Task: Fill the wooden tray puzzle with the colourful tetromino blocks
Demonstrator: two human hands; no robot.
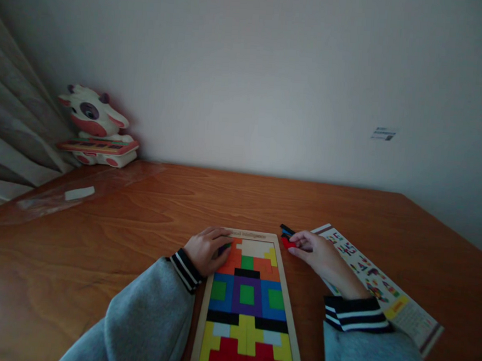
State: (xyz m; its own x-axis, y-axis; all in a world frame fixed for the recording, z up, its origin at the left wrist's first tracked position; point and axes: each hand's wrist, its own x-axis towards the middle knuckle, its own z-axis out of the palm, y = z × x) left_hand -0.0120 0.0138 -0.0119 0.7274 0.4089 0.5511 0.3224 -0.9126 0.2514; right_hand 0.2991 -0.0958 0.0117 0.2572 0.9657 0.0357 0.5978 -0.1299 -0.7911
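A wooden puzzle board (pixel 276 237) filled with coloured block pieces lies in front of me. My left hand (pixel 208 249) rests over its upper left corner, fingers curved and thumb apart from them; a dark purple and green patch shows between. Just right of the board's top, my right hand (pixel 311 251) pinches a red puzzle piece (pixel 288 242) between thumb and fingers. Touching or close behind it are a blue piece and a black piece (pixel 287 229). Near the top of the board, a bare pale area (pixel 253 249) shows beside orange and yellow pieces.
A printed pattern sheet (pixel 410 319) lies under and beyond my right forearm. At the back left stands a cow-shaped toy keyboard (pixel 100 129). Clear plastic wrap with a white label (pixel 79 193) lies by the curtain (pixel 11 104). A wall (pixel 264 83) borders the table's back edge.
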